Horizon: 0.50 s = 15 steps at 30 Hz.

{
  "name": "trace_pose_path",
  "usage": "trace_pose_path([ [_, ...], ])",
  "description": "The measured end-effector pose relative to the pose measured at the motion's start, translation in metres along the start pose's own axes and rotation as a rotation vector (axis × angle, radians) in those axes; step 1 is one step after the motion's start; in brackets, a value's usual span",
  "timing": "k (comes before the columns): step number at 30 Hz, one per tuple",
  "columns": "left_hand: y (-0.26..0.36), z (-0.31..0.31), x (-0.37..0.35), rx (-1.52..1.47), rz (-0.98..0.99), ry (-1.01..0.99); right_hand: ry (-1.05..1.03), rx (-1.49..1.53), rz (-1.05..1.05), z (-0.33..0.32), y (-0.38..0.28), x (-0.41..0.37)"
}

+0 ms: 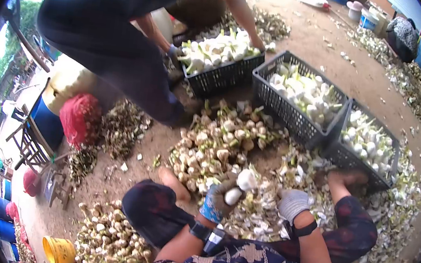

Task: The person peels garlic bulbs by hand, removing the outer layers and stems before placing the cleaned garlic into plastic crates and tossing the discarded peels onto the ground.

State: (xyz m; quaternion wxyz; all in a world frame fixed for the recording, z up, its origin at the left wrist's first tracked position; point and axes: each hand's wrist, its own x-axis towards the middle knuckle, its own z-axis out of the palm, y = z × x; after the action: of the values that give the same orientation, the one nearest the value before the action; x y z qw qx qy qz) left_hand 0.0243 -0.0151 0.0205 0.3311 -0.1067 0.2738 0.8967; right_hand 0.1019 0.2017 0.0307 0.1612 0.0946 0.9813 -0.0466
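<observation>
Left hand point(222, 200) holds two white garlic bulbs point(246, 180), gloved right hand point(293, 205) near peel scraps point(254, 223), grip can't tell; unpeeled garlic pile point(214, 145) lies between hands and filled black crates point(282, 111), another person point(107, 29) bending over one.

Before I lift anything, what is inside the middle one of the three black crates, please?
The middle crate holds heaped white bulbs, some with greenish stalks. Only the upper layer shows; it covers the crate's floor and whatever lies deeper.
</observation>
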Motion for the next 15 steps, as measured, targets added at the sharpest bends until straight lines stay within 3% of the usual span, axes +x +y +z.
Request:
trace_pose_path([
  [2, -0.005, -0.013, 0.01, -0.088, -0.026, -0.083, -0.047, 0.025, 0.093, 0.0, 0.004, 0.012],
  [4, 0.0, -0.007, 0.01, -0.054, -0.049, 0.025, 0.067, 0.128, 0.106, -0.02, -0.003, 0.005],
  [6, -0.006, -0.014, 0.016, 0.009, -0.021, 0.029, 0.07, 0.378, 0.025, -0.019, 0.002, 0.003],
  [7, -0.009, -0.012, 0.018, 0.032, -0.014, 0.019, 0.134, 0.355, -0.035, -0.018, 0.0, 0.001],
  [8, -0.01, -0.009, 0.019, 0.119, -0.056, 0.027, 0.199, 0.329, -0.095, -0.019, -0.003, 0.0],
  [9, -0.011, -0.011, 0.021, 0.241, -0.107, 0.028, 0.016, 0.312, -0.083, -0.026, -0.007, 0.001],
  [10, -0.011, -0.009, 0.022, 0.365, -0.154, 0.03, 0.16, 0.49, -0.216, -0.017, -0.01, 0.003],
  [12, -0.012, 0.003, 0.019, 0.614, -0.224, 0.099, 0.153, 0.793, -0.395, -0.017, -0.023, 0.0],
  [13, -0.013, 0.005, 0.015, 0.918, -0.143, -0.038, 0.08, 0.721, -0.417, -0.023, -0.033, -0.002],
  [15, -0.011, 0.002, 0.016, 0.968, -0.132, -0.116, 0.001, 0.6, -0.395, -0.014, -0.034, 0.003],
])
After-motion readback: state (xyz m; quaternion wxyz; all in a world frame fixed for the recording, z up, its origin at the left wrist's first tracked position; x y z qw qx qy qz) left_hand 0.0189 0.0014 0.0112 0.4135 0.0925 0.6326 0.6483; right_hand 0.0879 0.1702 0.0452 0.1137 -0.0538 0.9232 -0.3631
